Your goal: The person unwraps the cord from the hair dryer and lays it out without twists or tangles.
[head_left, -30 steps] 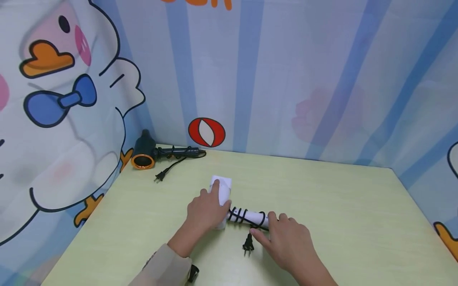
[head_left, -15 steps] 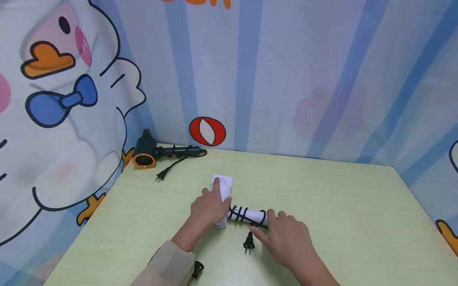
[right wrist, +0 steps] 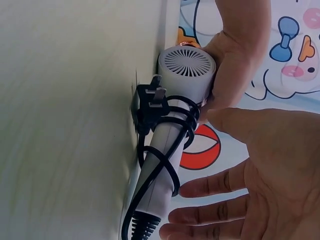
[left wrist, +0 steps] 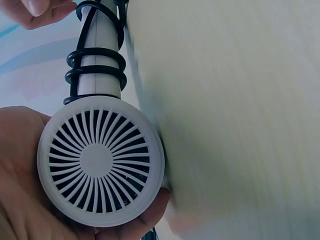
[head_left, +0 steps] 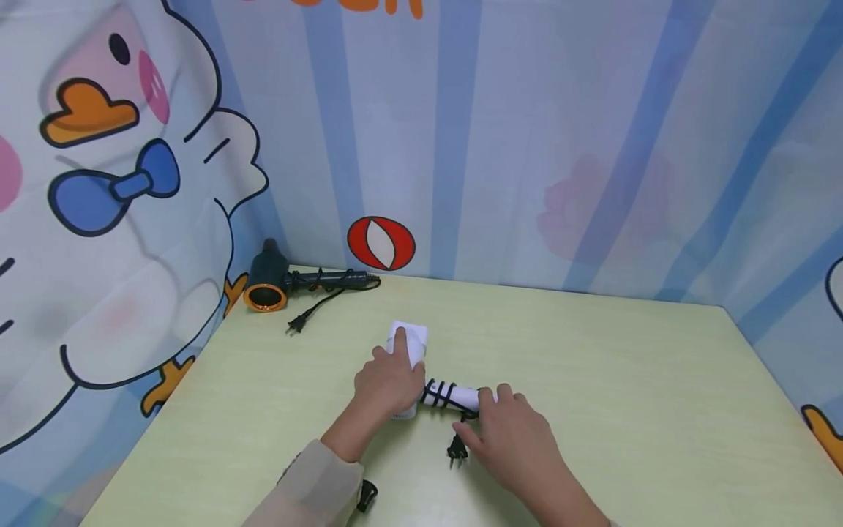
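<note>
A white hair dryer (head_left: 465,397) lies on the table, its handle toward the right. Black cord (right wrist: 172,162) winds round that handle, and the two-pin plug (head_left: 457,448) sticks out on the near side. My left hand (head_left: 388,382) grips the dryer's barrel from above, index finger stretched along the top. The left wrist view shows the round slotted vent (left wrist: 97,160) with the palm beside it and fingers curled beneath. My right hand (head_left: 516,443) is over the handle's end; in the right wrist view its fingers (right wrist: 212,187) are extended, tips right at the handle.
A dark hair dryer (head_left: 266,277) with an orange rim lies at the back left corner, its cord and plug (head_left: 298,322) in front. Behind the pale table (head_left: 626,380) hangs a blue striped cartoon cloth (head_left: 514,146). A small black object (head_left: 367,495) shows beside the left sleeve.
My right hand has shifted slightly left along the handle, covering more of the cord. My left hand keeps its grip on the barrel, and the white dryer has hardly moved.
</note>
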A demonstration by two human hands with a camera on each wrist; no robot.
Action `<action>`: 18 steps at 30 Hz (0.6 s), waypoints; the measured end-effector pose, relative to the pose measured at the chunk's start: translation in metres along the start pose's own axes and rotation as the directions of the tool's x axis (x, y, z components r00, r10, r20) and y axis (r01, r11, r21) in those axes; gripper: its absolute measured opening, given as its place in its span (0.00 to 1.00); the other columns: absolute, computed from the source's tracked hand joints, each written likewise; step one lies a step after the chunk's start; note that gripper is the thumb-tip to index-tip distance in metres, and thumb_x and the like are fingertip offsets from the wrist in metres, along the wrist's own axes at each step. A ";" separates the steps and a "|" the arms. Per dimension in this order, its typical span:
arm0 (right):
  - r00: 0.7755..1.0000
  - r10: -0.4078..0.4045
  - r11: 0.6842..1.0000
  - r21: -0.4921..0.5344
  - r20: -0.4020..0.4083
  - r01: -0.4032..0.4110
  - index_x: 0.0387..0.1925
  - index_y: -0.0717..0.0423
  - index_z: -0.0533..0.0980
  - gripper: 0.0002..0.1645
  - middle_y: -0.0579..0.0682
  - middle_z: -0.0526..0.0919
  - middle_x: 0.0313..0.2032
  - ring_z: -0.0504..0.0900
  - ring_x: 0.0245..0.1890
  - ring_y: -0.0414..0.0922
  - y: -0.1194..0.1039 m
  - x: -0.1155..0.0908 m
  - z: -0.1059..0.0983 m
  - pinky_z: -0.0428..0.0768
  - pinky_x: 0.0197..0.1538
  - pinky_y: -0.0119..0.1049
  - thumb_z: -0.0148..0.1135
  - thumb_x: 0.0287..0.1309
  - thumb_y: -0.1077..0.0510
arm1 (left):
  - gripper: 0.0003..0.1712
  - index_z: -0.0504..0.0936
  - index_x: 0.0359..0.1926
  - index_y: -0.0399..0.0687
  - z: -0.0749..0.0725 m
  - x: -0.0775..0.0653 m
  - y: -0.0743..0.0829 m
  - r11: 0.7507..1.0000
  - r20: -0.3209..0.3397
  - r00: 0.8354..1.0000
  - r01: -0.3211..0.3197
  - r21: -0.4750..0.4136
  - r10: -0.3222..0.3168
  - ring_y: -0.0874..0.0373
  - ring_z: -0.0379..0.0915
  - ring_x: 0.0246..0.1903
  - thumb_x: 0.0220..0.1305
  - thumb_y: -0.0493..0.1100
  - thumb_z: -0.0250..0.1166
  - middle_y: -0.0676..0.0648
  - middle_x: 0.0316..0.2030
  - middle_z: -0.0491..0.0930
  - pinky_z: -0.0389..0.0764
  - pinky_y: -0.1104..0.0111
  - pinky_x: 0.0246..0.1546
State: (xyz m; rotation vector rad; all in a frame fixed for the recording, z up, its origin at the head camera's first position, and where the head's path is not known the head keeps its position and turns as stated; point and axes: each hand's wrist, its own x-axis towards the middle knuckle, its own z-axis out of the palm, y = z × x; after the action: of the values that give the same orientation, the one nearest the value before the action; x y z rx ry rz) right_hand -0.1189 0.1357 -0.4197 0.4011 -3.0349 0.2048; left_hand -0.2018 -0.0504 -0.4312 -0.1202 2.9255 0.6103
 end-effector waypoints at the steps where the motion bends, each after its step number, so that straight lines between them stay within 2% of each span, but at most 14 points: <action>1: 1.000 -0.001 1.000 -0.002 -0.001 0.001 0.49 0.64 0.76 0.36 0.55 0.75 0.36 0.75 0.32 0.50 -0.001 0.000 0.000 0.77 0.28 0.45 0.64 0.62 0.34 | 0.42 0.49 0.80 0.48 0.000 0.000 0.000 1.000 0.000 1.000 -0.001 0.002 0.001 0.40 0.76 0.37 0.75 0.58 0.52 0.29 0.55 0.71 0.77 0.47 0.36; 8: 1.000 -0.028 0.996 -0.090 -0.004 0.028 0.42 0.62 0.77 0.35 0.55 0.77 0.33 0.76 0.30 0.51 -0.011 0.002 0.003 0.77 0.29 0.48 0.62 0.61 0.31 | 0.41 0.50 0.80 0.49 0.001 0.001 0.001 1.000 -0.005 1.000 -0.001 0.024 0.001 0.41 0.75 0.34 0.74 0.58 0.52 0.30 0.53 0.72 0.77 0.49 0.34; 12: 0.999 -0.031 0.993 -0.111 0.042 0.036 0.38 0.60 0.76 0.34 0.54 0.76 0.30 0.78 0.30 0.51 -0.017 0.003 0.005 0.79 0.30 0.49 0.61 0.62 0.30 | 0.42 0.51 0.80 0.50 0.001 0.003 0.001 0.999 -0.001 1.000 0.004 0.035 -0.004 0.42 0.75 0.33 0.74 0.60 0.52 0.31 0.53 0.72 0.76 0.50 0.32; 15: 0.997 -0.046 0.993 -0.109 0.060 0.052 0.32 0.59 0.76 0.33 0.52 0.74 0.25 0.78 0.26 0.50 -0.020 0.004 0.010 0.78 0.27 0.49 0.61 0.63 0.32 | 0.43 0.51 0.80 0.50 0.002 0.004 0.000 0.999 -0.001 1.000 0.008 0.047 -0.008 0.43 0.75 0.33 0.73 0.61 0.53 0.31 0.53 0.72 0.77 0.50 0.32; 18: 0.996 -0.082 0.989 -0.120 0.031 0.085 0.23 0.57 0.73 0.31 0.50 0.71 0.20 0.75 0.19 0.48 -0.022 0.006 0.018 0.75 0.21 0.48 0.62 0.64 0.34 | 0.44 0.51 0.80 0.50 0.003 0.006 -0.001 0.998 -0.006 1.000 0.013 0.058 -0.013 0.43 0.75 0.34 0.72 0.62 0.53 0.31 0.53 0.72 0.77 0.51 0.32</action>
State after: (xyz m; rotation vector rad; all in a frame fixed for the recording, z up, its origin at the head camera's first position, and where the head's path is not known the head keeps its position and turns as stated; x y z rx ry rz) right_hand -0.1198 0.1106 -0.4340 0.5232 -3.0277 0.0093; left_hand -0.2069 -0.0500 -0.4350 -0.1340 2.9418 0.5234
